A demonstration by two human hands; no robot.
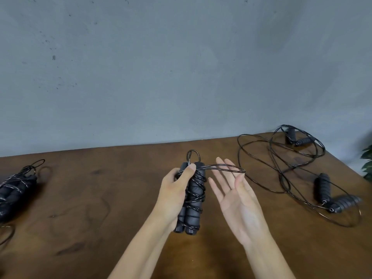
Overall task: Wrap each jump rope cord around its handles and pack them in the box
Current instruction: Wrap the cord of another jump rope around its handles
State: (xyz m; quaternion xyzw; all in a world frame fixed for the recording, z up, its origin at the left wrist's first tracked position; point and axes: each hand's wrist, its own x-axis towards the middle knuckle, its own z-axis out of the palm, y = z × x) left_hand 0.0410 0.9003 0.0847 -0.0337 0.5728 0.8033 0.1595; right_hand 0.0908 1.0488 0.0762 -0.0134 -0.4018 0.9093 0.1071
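Note:
My left hand (pixel 174 192) grips a pair of black foam jump rope handles (pixel 194 200) held upright side by side above the table, its thumb pressing the cord near their tops. Black cord is wound around the handles many times. A last loop of that cord (pixel 227 169) runs right from the thumb and hangs over the straight fingers of my right hand (pixel 235 200), which is palm-up beside the handles. No box is in view.
A wrapped black rope bundle (pixel 15 190) lies at the table's left edge. Two unwrapped ropes lie at the right: one pair of handles (pixel 297 137) at the back corner, another pair (pixel 330 195) nearer, their cords (pixel 267 158) sprawled in big loops. The wooden table (pixel 100 198) ends at a grey wall.

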